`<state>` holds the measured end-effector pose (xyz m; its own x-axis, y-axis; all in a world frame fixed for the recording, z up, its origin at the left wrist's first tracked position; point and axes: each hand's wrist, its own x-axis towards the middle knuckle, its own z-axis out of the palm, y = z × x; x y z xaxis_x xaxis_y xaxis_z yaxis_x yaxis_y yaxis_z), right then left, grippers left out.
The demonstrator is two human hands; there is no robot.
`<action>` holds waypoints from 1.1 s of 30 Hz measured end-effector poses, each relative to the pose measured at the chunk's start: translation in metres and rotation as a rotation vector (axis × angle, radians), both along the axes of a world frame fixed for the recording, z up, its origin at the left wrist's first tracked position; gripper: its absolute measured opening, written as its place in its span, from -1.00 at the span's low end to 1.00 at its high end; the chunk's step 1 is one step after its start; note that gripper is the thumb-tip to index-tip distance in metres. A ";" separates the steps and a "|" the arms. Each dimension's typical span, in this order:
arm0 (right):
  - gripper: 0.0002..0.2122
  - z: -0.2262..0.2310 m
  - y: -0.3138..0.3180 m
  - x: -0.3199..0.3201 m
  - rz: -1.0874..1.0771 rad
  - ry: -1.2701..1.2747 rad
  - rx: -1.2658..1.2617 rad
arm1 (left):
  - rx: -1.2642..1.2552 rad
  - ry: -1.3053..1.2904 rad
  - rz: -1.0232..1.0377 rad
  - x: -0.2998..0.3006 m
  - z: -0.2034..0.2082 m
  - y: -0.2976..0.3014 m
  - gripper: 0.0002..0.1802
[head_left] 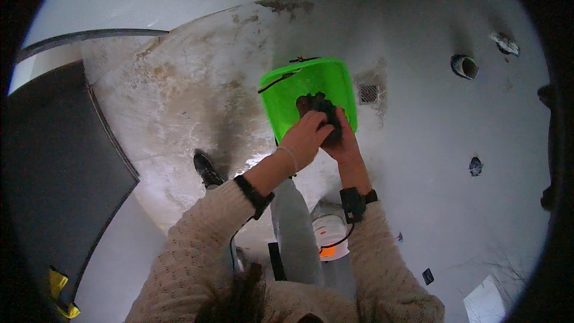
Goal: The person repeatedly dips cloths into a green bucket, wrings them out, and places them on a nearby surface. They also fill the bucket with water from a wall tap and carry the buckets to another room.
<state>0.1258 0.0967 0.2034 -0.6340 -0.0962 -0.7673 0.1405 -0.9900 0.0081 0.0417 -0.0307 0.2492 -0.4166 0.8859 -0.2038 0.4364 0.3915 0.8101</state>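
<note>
Both my hands meet over a bright green square plastic bin (278,98). A dark, knobbly clump (323,107) sits between them, with a reddish-brown part on its left; its kind I cannot make out. My right hand (345,140) cups the clump from the right and below, thumb side up along it. From the left, my left hand (304,136) presses curled fingers onto its near side. Across the bin's far left rim lies a thin dark stick (276,82). The hands and the clump hide part of the bin's inside.
Beyond the bin's right side is a square floor drain (369,94). A pipe stub (464,67) juts from the grey wall at right. A white bucket (330,233) stands beside my leg. A dark door panel (60,167) is at left; the floor (173,96) is stained.
</note>
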 end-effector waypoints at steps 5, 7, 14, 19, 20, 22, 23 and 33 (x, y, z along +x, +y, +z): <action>-0.56 0.020 -0.007 0.009 0.013 -0.093 -0.006 | 0.176 -0.726 0.533 -0.010 -0.005 -0.035 -0.25; -0.55 0.037 -0.015 0.012 -0.095 0.019 -0.207 | 0.160 -1.158 0.556 -0.019 -0.018 -0.030 -0.24; -0.49 0.067 -0.001 0.002 0.266 0.024 -0.135 | 0.410 -1.737 0.654 -0.034 -0.016 0.013 -0.58; -0.51 0.048 0.003 -0.011 0.736 0.116 0.957 | 0.146 -1.200 0.800 -0.039 -0.027 0.027 -0.61; -0.52 0.041 0.000 -0.012 0.812 0.043 1.163 | 0.099 -1.037 0.772 -0.037 -0.034 0.027 -0.59; -0.56 0.026 -0.008 -0.014 0.883 0.089 1.388 | -0.001 -0.725 0.735 -0.032 -0.049 0.029 -0.57; -0.58 0.017 -0.011 -0.015 0.910 0.106 1.508 | -0.055 -0.577 0.724 -0.028 -0.056 0.029 -0.56; -0.57 -0.004 -0.022 -0.009 0.881 0.205 2.078 | 0.197 -1.404 1.135 -0.011 -0.035 0.000 -0.60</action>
<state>0.1168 0.0750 0.1999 -0.9548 0.2805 -0.0988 0.2697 0.6769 -0.6849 0.0309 -0.0310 0.2137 -0.3988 0.3775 -0.8358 -0.9170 -0.1565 0.3669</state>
